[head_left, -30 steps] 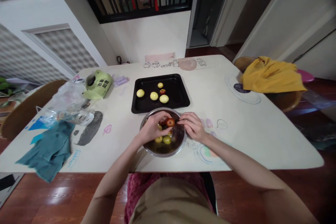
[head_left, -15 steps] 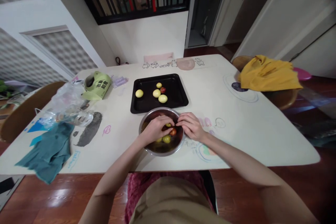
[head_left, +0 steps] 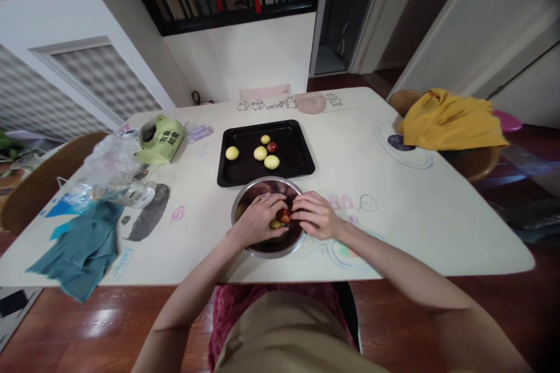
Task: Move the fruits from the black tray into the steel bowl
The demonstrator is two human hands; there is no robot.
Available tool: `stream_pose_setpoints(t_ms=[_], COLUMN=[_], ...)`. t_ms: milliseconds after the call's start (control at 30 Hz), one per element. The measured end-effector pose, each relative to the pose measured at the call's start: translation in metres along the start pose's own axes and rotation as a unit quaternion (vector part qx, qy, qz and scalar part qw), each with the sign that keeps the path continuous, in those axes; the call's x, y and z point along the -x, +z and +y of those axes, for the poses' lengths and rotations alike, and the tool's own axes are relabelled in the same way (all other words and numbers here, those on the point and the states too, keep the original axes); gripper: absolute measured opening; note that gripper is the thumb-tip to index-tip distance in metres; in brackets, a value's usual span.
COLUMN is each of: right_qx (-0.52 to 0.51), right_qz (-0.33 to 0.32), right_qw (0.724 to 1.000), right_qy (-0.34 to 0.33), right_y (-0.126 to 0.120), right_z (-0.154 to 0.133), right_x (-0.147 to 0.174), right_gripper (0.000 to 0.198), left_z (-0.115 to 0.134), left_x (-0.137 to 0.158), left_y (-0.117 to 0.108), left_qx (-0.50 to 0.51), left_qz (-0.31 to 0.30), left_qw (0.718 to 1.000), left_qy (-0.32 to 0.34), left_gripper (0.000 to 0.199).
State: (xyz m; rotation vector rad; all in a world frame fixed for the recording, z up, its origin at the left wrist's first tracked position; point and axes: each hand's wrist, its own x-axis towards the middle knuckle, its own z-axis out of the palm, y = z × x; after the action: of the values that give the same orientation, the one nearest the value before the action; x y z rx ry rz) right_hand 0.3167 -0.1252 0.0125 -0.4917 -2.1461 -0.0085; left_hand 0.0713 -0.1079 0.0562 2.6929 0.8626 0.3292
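Red fruit point(head_left: 284, 215) is within the metal bowl point(head_left: 268, 254)'s rim, right of centre; left hand point(head_left: 261, 218), over bowl's left side, is nearer, curled round it, grip unclear; right hand point(head_left: 317, 214) at bowl's right rim, fingers bent, can't tell if pinching; fruit's long axis unreadable

Head cam, looks fwd/down over tbl point(head_left: 415, 221), close.

A tan top point(head_left: 280, 332), lightly creased across the front, clothes the person I watch from afar; plush-looking maroon cloth point(head_left: 224, 309) borders it, garment or seat cover, I cannot tell. Bare forearms lead to a bare left hand point(head_left: 259, 220) and right hand point(head_left: 318, 215).
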Motion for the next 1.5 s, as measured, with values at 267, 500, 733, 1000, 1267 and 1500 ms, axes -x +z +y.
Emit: stream_pose_setpoints(t_ms=[267, 500, 733, 1000, 1267, 1500], right_qx=[-0.01, -0.023, -0.003, 0.025, 0.038, 0.043], right_qz=[0.018, 0.02, 0.057, -0.048, -0.17, -0.191], right_qw=[1.0, 0.999, 0.987, 0.975, 0.958, 0.952], right_qy=[0.014, 0.045, 0.152, 0.216, 0.229, 0.237], right_y=[-0.003, -0.001, -0.01, 0.01, 0.046, 0.052], right_z=[0.0, 0.0, 0.025, 0.119, 0.183, 0.182], right_x=[-0.005, 0.0, -0.016, -0.073, -0.082, -0.076], right_gripper=[0.024, 0.03, 0.035, 0.036, 0.057, 0.046], left_z=[-0.009, -0.011, -0.02, -0.048, -0.055, -0.051], left_x=[0.006, 0.008, 0.01, 0.012, 0.01, 0.009], left_y=[-0.007, -0.011, -0.027, -0.026, -0.017, -0.017], left_qx=[0.012, 0.073, 0.147, 0.175, 0.199, 0.225], left_qz=[0.006, 0.011, 0.078, 0.221, 0.28, 0.262], left_qw=[1.0, 0.997, 0.986, 0.959, 0.939, 0.937], left_qy=[-0.022, -0.001, 0.022, -0.016, -0.034, -0.044], left_gripper=[0.047, 0.055, 0.035, 0.019, 0.016, 0.017])
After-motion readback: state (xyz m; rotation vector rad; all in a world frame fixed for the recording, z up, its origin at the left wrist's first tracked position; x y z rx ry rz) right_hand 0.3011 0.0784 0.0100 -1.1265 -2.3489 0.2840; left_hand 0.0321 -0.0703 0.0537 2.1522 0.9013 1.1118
